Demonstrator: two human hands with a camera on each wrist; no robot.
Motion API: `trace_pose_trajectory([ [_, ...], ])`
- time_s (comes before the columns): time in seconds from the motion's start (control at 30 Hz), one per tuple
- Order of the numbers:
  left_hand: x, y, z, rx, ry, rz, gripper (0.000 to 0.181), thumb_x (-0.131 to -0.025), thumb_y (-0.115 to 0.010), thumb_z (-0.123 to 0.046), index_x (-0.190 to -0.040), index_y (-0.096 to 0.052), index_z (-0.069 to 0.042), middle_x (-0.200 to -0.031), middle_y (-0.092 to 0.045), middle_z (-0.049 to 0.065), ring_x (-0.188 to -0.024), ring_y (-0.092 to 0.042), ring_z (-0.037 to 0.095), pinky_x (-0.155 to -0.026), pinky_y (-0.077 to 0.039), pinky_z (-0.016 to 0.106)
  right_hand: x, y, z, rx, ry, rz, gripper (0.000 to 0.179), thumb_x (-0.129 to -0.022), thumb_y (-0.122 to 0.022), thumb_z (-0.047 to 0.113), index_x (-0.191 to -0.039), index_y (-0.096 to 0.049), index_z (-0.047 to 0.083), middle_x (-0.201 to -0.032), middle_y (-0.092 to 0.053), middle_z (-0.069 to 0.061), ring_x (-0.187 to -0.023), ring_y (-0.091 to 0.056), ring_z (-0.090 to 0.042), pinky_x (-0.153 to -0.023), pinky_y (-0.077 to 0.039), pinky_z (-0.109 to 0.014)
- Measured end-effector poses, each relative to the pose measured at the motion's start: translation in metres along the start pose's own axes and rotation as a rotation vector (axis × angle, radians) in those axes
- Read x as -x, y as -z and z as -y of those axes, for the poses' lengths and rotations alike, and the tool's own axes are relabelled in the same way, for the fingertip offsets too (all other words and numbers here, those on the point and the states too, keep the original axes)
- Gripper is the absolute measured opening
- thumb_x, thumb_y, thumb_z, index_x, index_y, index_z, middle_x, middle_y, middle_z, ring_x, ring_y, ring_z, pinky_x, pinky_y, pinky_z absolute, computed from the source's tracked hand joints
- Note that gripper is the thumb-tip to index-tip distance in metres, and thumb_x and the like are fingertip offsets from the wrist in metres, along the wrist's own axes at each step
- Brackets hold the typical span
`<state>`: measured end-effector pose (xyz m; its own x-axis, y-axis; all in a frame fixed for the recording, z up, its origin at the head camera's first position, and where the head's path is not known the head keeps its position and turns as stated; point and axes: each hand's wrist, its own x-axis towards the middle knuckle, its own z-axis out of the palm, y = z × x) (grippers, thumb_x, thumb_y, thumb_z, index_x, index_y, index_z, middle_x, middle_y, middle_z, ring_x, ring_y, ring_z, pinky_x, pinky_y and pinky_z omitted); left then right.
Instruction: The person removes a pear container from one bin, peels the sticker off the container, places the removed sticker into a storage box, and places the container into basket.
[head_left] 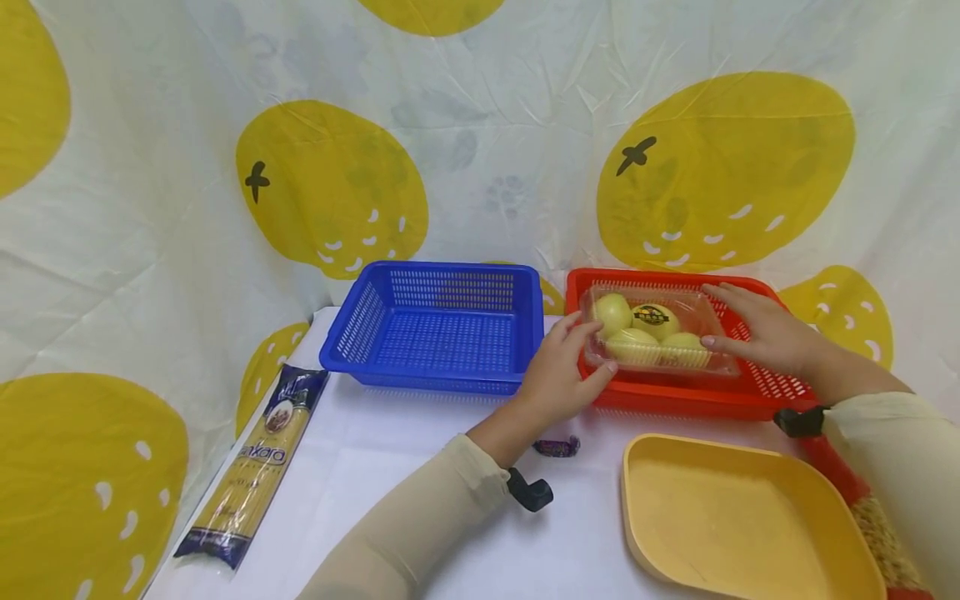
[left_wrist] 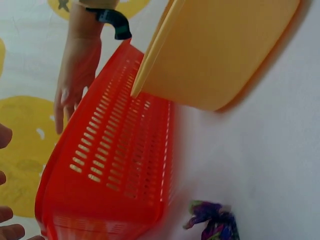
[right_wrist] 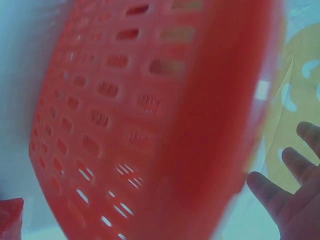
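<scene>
I had the left hand and the right hand well apart, one at each end of a clear plastic rectangular box of four pale yellow round fruits, a dark round label on its lid. Neither hand was clamped: the fingers were spread and nearly straight, the left fingertips against the box's edge, the right ones at the other end, though I couldn't tell how firmly they touched. The box sat within the opening of the red slotted plastic basket; whether it rested on the bottom I couldn't tell.

I judged the step in hand to be settling the box in that basket, or perhaps taking hold of it there. If settling, the next move called for an even release and both hands lifting clear of the rim; if lifting, firm pressure from both ends.

To the left stood a blue slotted plastic basket, and in front of the red one a shallow yellow plastic tray.
</scene>
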<state>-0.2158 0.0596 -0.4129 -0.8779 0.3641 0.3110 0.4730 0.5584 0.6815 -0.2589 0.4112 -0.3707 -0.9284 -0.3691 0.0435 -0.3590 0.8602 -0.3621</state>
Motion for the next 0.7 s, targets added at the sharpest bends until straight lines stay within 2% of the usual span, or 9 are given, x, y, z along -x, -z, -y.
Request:
trace_pose_trajectory([
  [0.2, 0.003, -0.009, -0.009, -0.017, 0.078, 0.028, 0.060, -0.102, -0.071, -0.041, -0.156, -0.051, -0.026, -0.170, -0.036, -0.001, -0.151, -0.044, 0.022, -0.111, -0.051, 0.046, -0.008, 0.004, -0.007, -0.031, 0.018, -0.010, 0.092, -0.096, -0.079, 0.035, -0.166, -0.030, 0.001, -0.164, -0.033, -0.033, -0.148, -0.030, -0.057, -0.114, -0.025, -0.081],
  [0.47, 0.004, -0.020, -0.007, -0.026, 0.103, -0.009, 0.061, -0.103, -0.071, -0.036, -0.158, -0.050, -0.021, -0.172, -0.033, 0.002, -0.153, -0.043, 0.023, -0.115, -0.048, 0.048, -0.018, 0.013, -0.007, -0.034, -0.007, 0.037, 0.089, -0.099, -0.074, 0.035, -0.166, -0.027, -0.001, -0.164, -0.032, -0.036, -0.148, -0.029, -0.059, -0.115, -0.024, -0.080],
  [0.7, 0.008, -0.028, -0.003, 0.037, 0.142, -0.031, 0.057, -0.105, -0.068, -0.028, -0.159, -0.049, -0.023, -0.175, -0.024, 0.008, -0.156, -0.039, 0.028, -0.116, -0.046, 0.050, -0.022, 0.019, -0.009, -0.027, -0.060, 0.103, 0.086, -0.103, -0.068, 0.041, -0.167, -0.027, 0.002, -0.164, -0.031, -0.036, -0.147, -0.030, -0.060, -0.111, -0.024, -0.083],
])
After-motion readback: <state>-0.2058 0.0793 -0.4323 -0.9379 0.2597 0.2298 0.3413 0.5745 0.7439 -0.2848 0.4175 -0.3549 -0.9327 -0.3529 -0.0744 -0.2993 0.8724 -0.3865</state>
